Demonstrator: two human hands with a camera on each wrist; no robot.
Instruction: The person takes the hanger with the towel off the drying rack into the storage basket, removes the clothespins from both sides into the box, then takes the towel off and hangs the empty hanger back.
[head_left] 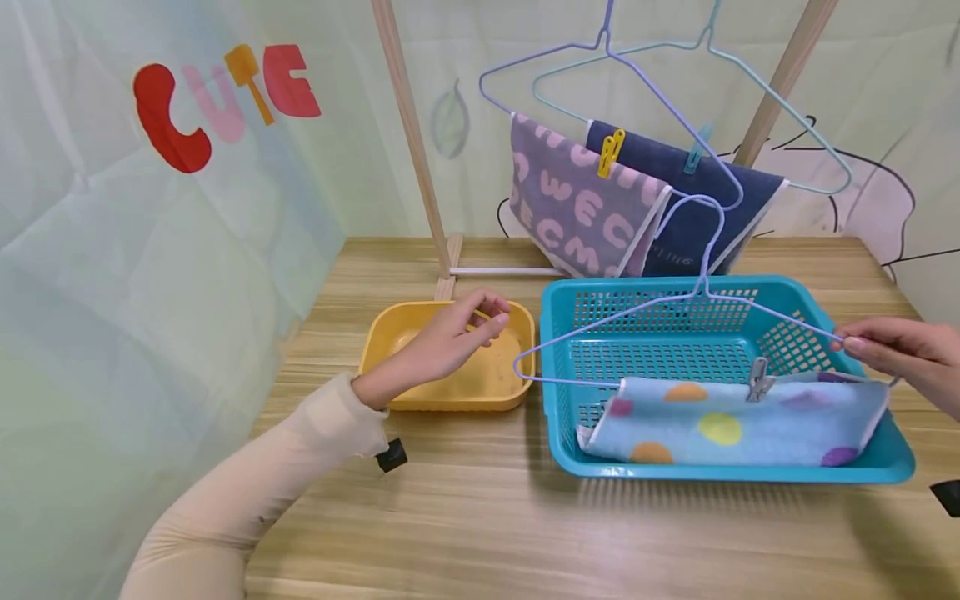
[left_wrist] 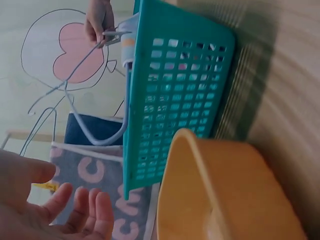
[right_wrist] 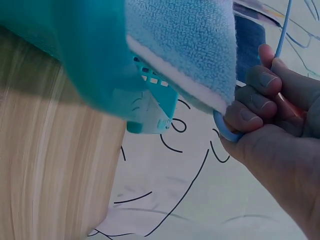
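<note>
My right hand point(head_left: 903, 358) grips the right arm of a lavender hanger point(head_left: 611, 321), its fingers curled round the wire in the right wrist view. A light blue towel with coloured dots point(head_left: 720, 425) hangs folded over the hanger's lower bar, and a grey clothespin point(head_left: 759, 380) clips it near the middle. Hanger and towel overlap a teal basket point(head_left: 558, 392) in the head view. Over a yellow tray point(head_left: 491, 398) my left hand point(head_left: 457, 333) hovers with fingers loosely bent and nothing between them.
Behind the basket stands a wooden rack point(head_left: 408, 125). On it hang a purple lettered towel point(head_left: 570, 200) with a yellow clothespin point(head_left: 611, 153) and a navy towel point(head_left: 720, 196) with a blue clothespin point(head_left: 697, 150). A printed curtain point(head_left: 75, 292) borders the wood-grain table point(head_left: 480, 533).
</note>
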